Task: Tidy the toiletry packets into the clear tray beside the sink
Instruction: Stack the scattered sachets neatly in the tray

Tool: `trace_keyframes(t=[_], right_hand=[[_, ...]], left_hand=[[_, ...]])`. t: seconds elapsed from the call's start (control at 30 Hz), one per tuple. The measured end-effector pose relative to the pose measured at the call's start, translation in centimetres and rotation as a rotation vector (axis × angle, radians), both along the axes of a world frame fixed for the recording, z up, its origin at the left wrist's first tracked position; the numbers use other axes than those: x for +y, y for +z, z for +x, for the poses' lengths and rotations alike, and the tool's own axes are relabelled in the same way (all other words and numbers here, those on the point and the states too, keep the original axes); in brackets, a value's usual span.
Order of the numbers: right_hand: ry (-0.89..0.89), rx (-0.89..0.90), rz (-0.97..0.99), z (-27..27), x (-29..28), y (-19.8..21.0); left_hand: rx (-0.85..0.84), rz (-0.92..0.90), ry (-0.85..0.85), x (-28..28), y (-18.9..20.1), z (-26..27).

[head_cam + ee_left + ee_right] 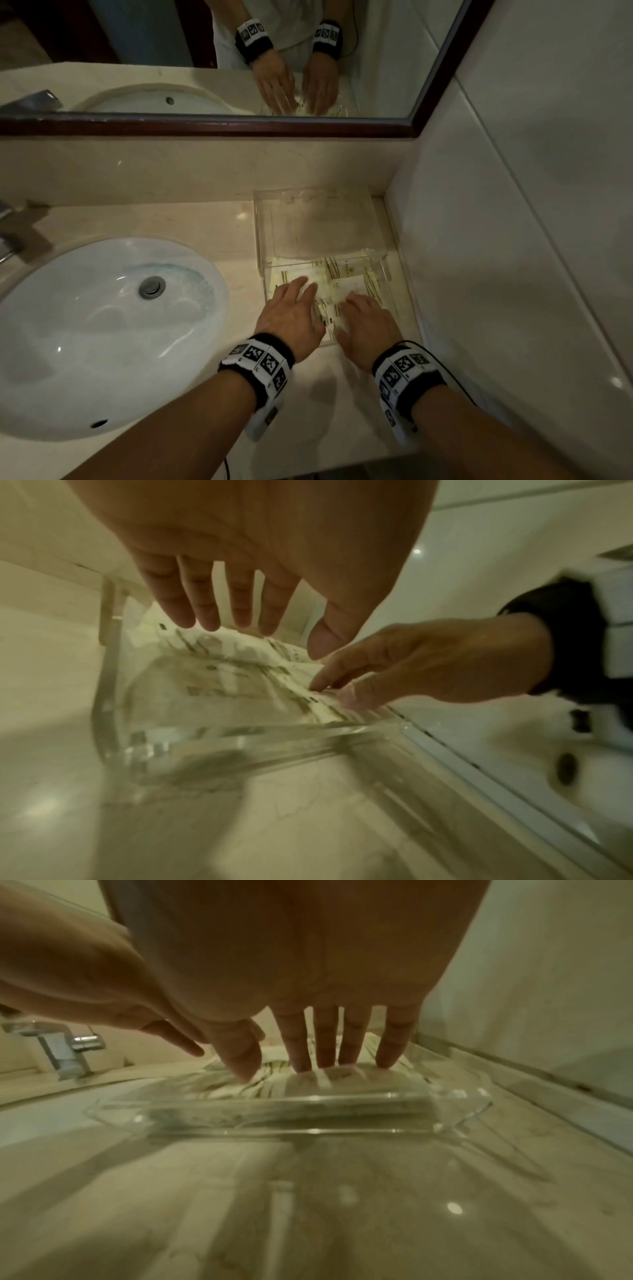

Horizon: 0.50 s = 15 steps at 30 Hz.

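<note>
Several white toiletry packets [352, 274] with olive stripes lie in the front part of the clear tray [259, 240], on the counter right of the sink. Both hands reach into it from the front. My left hand [294, 305] hovers over the left packets with straight, spread fingers [205, 607], holding nothing. My right hand [364, 313] touches the packets [236, 1089] with its straight fingertips [325, 1053]. In the left wrist view the right hand [428, 658] rests its index and thumb tips on the pile [240, 653], behind the tray's front wall [240, 739]. The hands hide the nearest packets.
The white sink [102, 329] fills the left, with the chrome tap [61, 1047] behind it. A tiled wall [496, 274] runs close along the tray's right side. A mirror [205, 51] hangs above the backsplash. The tray's raised rear shelf [315, 219] holds nothing.
</note>
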State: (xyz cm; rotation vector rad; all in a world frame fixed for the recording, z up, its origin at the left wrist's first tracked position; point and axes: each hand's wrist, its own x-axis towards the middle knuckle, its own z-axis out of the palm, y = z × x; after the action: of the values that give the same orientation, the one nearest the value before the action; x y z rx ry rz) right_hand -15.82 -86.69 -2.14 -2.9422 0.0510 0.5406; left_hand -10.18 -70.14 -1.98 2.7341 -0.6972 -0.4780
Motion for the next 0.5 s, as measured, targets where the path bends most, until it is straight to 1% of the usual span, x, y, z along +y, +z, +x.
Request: trace_keyframes(t=[0.07, 0.13, 0.27, 0.33, 0.4, 0.5], right_hand=[[-0.007, 0.003, -0.006, -0.1, 0.1, -0.2], [-0.025, -0.042, -0.003, 0.5, 0.1, 0.0], [-0.109, -0.165, 0.039, 2.8, -0.2, 0.8], [-0.110, -0.150, 0.059, 4.2, -0.1, 1.0], [-0.091, -0.119, 0.073, 5.4, 0.0, 0.8], [-0.056, -0.134, 0.029, 6.1, -0.1, 0.4]], left_hand=[[0.036, 0.027, 0.002, 0.2, -0.5, 0.5], [0.041, 0.029, 0.006, 0.4, -0.8, 0.7], [-0.043, 0.013, 0.038, 0.1, -0.8, 1.2], [-0.046, 0.023, 0.037, -0.1, -1.1, 1.6], [-0.013, 0.027, 0.034, -0.3, -1.4, 2.0], [-0.006, 0.040, 0.010, -0.4, -1.7, 2.2]])
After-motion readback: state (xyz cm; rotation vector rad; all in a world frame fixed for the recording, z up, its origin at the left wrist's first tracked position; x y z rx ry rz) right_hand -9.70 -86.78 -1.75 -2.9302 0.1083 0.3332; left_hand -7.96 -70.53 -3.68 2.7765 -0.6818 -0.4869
